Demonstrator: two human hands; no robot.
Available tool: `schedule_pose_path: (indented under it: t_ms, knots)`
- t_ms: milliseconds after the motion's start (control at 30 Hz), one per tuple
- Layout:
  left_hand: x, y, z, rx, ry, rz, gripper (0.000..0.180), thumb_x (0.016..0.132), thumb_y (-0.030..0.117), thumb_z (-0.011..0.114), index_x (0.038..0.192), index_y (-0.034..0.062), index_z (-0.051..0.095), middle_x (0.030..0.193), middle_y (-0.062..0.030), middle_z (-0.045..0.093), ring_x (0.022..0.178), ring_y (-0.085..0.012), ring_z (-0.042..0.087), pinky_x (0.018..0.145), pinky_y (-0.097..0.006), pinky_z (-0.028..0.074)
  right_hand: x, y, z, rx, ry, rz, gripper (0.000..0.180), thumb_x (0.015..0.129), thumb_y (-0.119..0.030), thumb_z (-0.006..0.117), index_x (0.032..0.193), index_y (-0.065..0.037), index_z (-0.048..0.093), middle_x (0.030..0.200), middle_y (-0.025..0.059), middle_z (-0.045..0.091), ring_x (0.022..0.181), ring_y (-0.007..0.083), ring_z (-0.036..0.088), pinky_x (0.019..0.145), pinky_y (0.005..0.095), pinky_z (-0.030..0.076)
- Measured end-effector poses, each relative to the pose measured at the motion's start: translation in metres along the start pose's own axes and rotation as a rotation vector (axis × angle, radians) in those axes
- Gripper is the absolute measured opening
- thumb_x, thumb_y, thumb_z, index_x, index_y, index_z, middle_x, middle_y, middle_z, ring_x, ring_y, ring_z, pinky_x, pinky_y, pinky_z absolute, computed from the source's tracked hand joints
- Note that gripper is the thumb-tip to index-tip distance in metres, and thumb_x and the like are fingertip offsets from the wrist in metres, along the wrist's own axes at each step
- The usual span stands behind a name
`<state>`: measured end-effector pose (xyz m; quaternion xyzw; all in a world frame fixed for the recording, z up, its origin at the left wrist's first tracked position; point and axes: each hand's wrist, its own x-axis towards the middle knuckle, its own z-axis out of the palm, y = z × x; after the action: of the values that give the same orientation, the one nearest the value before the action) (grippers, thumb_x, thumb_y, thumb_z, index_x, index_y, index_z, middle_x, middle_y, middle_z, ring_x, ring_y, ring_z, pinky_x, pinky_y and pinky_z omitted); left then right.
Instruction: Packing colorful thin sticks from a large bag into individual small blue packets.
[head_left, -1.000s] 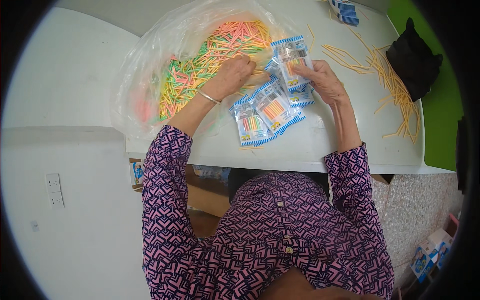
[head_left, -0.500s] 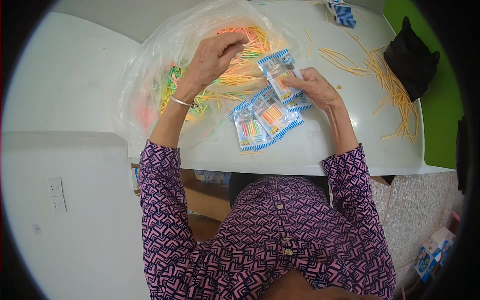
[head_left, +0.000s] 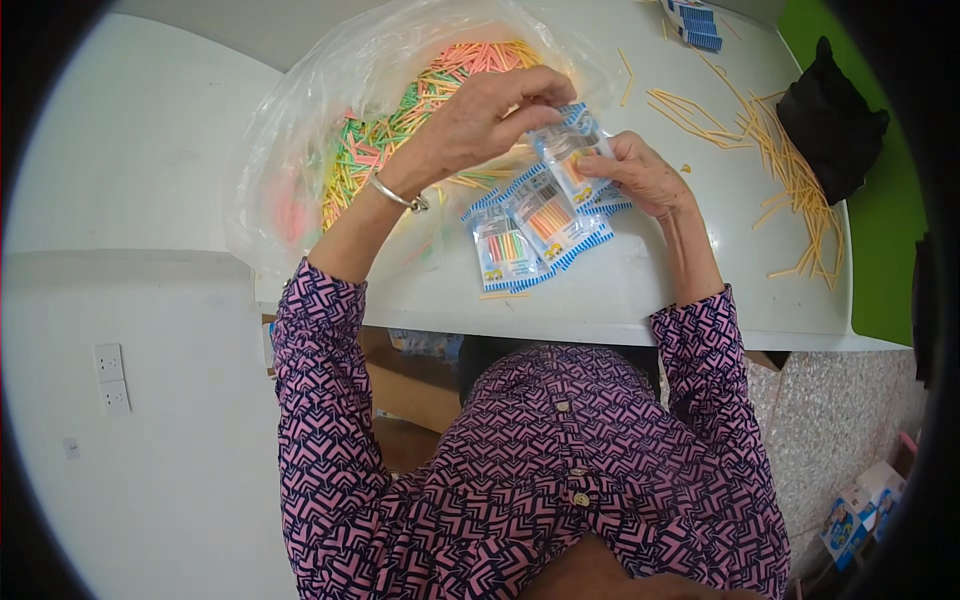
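My right hand (head_left: 645, 178) grips a small clear packet (head_left: 578, 150) with blue-striped ends, thumb across its front; orange-yellow sticks show inside. At the packet's upper end is my left hand (head_left: 495, 118), a silver bangle on its wrist, with thumb and fingers curled together. What lies between those fingertips is hidden. Just below, several similar packets (head_left: 548, 222) overlap on the white table, with coloured sticks in them. Behind my left arm, a large clear plastic bag (head_left: 285, 135) lies spread, holding a heap of short pink, yellow and green sticks (head_left: 470, 60).
Long yellow sticks (head_left: 800, 180) lie scattered on the right side of the table (head_left: 700, 290), beside a black cloth bag (head_left: 832, 125). More blue-striped packets (head_left: 695, 25) sit at the far edge. A green panel (head_left: 885, 260) borders the right side.
My left hand has moved right from over the stick heap to the upper end of the held packet. My right hand keeps its grip on that packet.
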<state>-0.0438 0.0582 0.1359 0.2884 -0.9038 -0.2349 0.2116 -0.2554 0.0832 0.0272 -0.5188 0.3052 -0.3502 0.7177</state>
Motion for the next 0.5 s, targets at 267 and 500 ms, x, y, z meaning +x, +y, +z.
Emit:
schedule_pose_path:
  t_ms: [267, 500]
  knots:
    - [-0.045, -0.096, 0.023, 0.325, -0.113, -0.066, 0.019, 0.084, 0.011, 0.054, 0.099, 0.0008, 0.061, 0.094, -0.0135, 0.064, 0.086, -0.0268, 0.062, 0.075, -0.031, 0.05, -0.003, -0.002, -0.01, 0.139, 0.072, -0.074, 0.035, 0.081, -0.023, 0.068, 0.099, 0.007, 0.064, 0.094, 0.0095, 0.066, 0.083, 0.0117, 0.061, 0.079, 0.0259, 0.047]
    - [-0.035, -0.091, 0.056, 0.687, -0.084, -0.028, 0.012, 0.078, 0.011, 0.056, 0.086, 0.0038, 0.06, 0.085, -0.0103, 0.056, 0.079, -0.0271, 0.058, 0.067, -0.038, 0.05, -0.003, -0.001, -0.01, 0.156, 0.079, -0.056, 0.037, 0.08, -0.023, 0.07, 0.1, 0.007, 0.063, 0.095, 0.0102, 0.066, 0.083, 0.0128, 0.062, 0.079, 0.0265, 0.048]
